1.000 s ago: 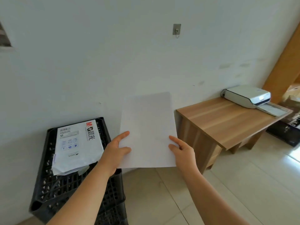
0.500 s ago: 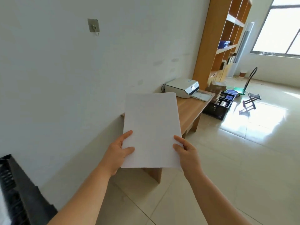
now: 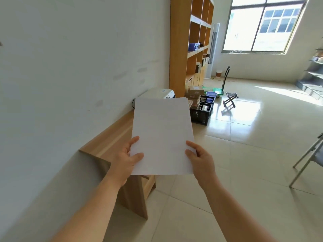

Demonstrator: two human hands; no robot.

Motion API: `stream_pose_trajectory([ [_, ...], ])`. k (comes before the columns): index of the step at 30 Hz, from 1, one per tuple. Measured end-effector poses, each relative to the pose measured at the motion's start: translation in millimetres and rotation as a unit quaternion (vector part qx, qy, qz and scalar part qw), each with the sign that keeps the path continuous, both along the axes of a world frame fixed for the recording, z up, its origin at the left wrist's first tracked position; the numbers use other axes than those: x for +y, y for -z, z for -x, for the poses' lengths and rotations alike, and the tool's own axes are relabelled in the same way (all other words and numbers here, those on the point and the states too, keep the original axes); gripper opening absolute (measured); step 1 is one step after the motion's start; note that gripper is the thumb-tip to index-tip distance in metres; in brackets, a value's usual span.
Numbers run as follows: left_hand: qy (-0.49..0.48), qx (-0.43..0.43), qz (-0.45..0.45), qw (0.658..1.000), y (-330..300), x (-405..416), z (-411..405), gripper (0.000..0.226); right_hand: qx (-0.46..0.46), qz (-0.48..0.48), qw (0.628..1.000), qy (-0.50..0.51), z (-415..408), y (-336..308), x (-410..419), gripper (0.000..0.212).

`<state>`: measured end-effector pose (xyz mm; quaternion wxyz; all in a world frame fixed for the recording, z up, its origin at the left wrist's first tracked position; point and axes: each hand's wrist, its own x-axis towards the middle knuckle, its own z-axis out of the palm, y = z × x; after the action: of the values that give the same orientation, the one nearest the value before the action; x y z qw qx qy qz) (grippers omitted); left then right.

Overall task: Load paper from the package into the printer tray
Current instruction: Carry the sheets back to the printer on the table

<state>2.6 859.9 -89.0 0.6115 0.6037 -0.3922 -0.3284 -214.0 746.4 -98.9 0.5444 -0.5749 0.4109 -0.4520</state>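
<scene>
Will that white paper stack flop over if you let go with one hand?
Probably it would sag: the thin white paper stack is gripped only at its lower corners by the left hand and right hand. It stands flat now, so likely light and slightly stiff.

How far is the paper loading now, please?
Done: the paper is out of its package, which is not in view. In hand: the left hand and the right hand hold it by its side edges. Left: reaching the printer on the wooden table and loading its tray.
</scene>
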Motion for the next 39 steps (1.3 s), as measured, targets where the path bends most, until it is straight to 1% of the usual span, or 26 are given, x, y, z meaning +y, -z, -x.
stream_pose_trajectory([
  [4, 0.024, -0.033, -0.007, 0.999, 5, -76, 0, 0.052, 0.019, 0.009, 1.000, 0.023, 4, 6, -64, 0.031],
  [5, 0.031, -0.027, -0.007, 0.999, 8, -96, -2, 0.052, 0.019, 0.008, 0.999, 0.030, 3, 9, -82, 0.031],
  [8, 0.056, 0.025, 0.002, 0.998, 16, -159, -12, 0.052, 0.021, 0.007, 0.998, 0.057, -4, 13, -134, 0.031],
  [10, 0.070, 0.037, 0.009, 0.997, 17, -204, -19, 0.053, 0.023, 0.007, 0.997, 0.076, -8, 11, -168, 0.031],
  [16, 0.111, 0.049, 0.022, 0.992, 11, -322, -22, 0.053, 0.010, -0.002, 0.992, 0.128, -6, 3, -261, 0.031],
  [22, 0.141, 0.040, 0.000, 0.989, 14, -419, -16, 0.053, 0.003, -0.018, 0.988, 0.155, 1, 10, -350, 0.033],
  [29, 0.134, 0.019, -0.015, 0.991, 20, -547, 4, 0.052, 0.001, -0.026, 0.988, 0.155, 18, 27, -484, 0.034],
  [32, 0.131, 0.024, -0.023, 0.991, 20, -608, 10, 0.053, -0.002, -0.041, 0.989, 0.141, 26, 26, -547, 0.033],
  [35, 0.124, 0.007, -0.034, 0.992, 18, -661, 14, 0.053, -0.005, -0.045, 0.992, 0.121, 29, 22, -609, 0.033],
  [39, 0.097, 0.006, -0.033, 0.995, 20, -726, 10, 0.053, 0.011, -0.047, 0.993, 0.104, 24, 24, -685, 0.034],
])
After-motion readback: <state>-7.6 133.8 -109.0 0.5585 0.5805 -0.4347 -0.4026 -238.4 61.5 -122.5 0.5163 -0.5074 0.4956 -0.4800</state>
